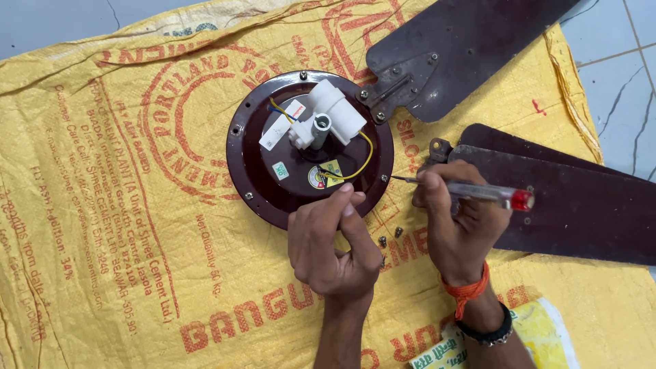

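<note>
Where the yellow sack (pixel 102 205) covers the tiled floor (pixel 615 75), all the work lies on it. Largest first: two loose dark fan blades (pixel 574 198), stacked at the sack's right edge; a third blade (pixel 465 41) runs off toward the top edge, its metal bracket (pixel 396 85) bolted onto the rim of the motor housing (pixel 260 171).

Housing: round, maroon, sits near the sack's middle. White plastic wiring block (pixel 328 116) at its centre, yellow wire (pixel 365 160) looping out of it, small stickers (pixel 324 174) below.

Left hand (pixel 331 246): fingers curled, fingertips pressing on the lower rim of the housing, steadying it. Holds nothing.

Right hand (pixel 454 225): clenched round a screwdriver (pixel 478 193) with a clear handle and red cap; shaft points left, tip just beside the housing rim at its right side, near a rim screw (pixel 384 178).

Smallest: two loose screws (pixel 390 236) on the sack between the hands.

Judgement: step in hand looks like blade fixing at the rim — one blade bolted, two off. Whether screws are coming out or going in, cannot tell. Next move calls for the tip seated square in the screw head, with the housing kept from turning under the left hand.
</note>
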